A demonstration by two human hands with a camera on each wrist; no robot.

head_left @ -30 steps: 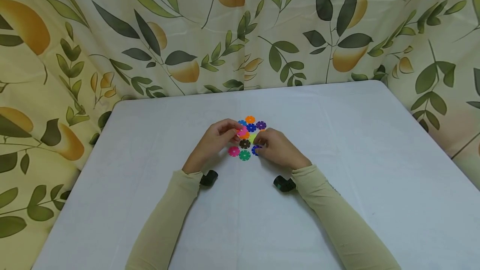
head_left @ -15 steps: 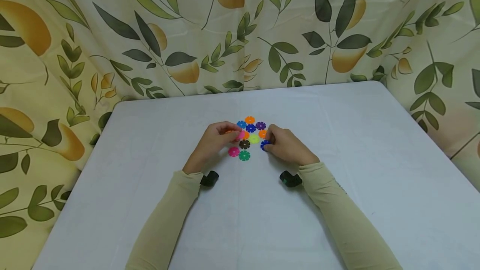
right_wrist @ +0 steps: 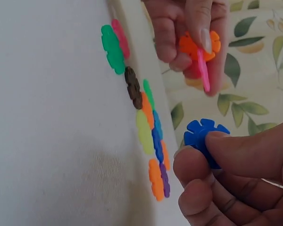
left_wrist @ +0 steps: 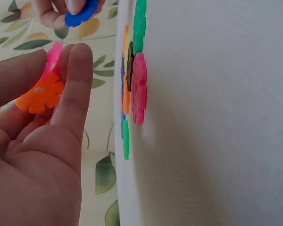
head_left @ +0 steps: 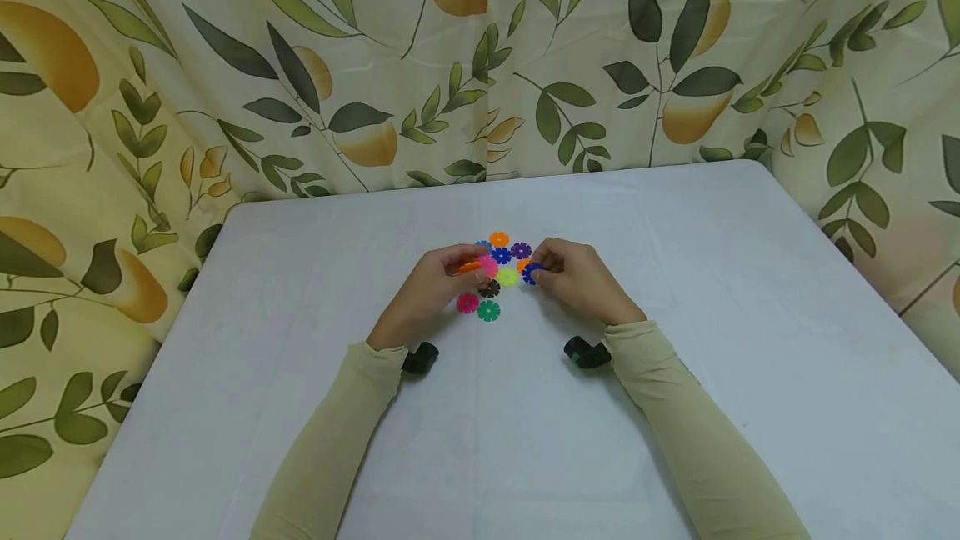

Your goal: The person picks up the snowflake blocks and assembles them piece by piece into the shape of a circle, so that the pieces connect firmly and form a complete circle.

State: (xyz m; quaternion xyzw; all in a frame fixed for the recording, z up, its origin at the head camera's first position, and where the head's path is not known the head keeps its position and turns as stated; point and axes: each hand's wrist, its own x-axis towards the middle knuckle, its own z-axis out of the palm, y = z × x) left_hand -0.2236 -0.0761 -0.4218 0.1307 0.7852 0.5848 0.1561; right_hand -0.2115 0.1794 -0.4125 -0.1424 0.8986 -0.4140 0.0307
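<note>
My left hand (head_left: 422, 294) pinches an orange snowflake disc (left_wrist: 40, 94) with a pink snowflake disc (right_wrist: 204, 73) slotted into it at an angle. Thumb and fingers of my right hand (head_left: 588, 280) grip a blue snowflake disc (right_wrist: 200, 135), raised off the table. The two hands face each other over a cluster of loose discs, the held pieces apart. Around the cluster lie a green disc (head_left: 489, 311), a deep pink disc (head_left: 467, 302), a brown disc (head_left: 490, 289) and a yellow-green disc (head_left: 507, 277).
Behind these are a dark blue disc (head_left: 501, 256), a purple disc (head_left: 521, 250) and an orange disc (head_left: 498, 238). A light green disc (left_wrist: 126, 141) is hidden from the head view by my left hand. White cloth covers the table (head_left: 480, 440); a leaf-patterned curtain (head_left: 420, 65) hangs behind.
My right hand has lifted the blue disc from the cluster's right side and moved it right and away from me. The left hand has stayed nearly in place, turning its joined discs slightly.
</note>
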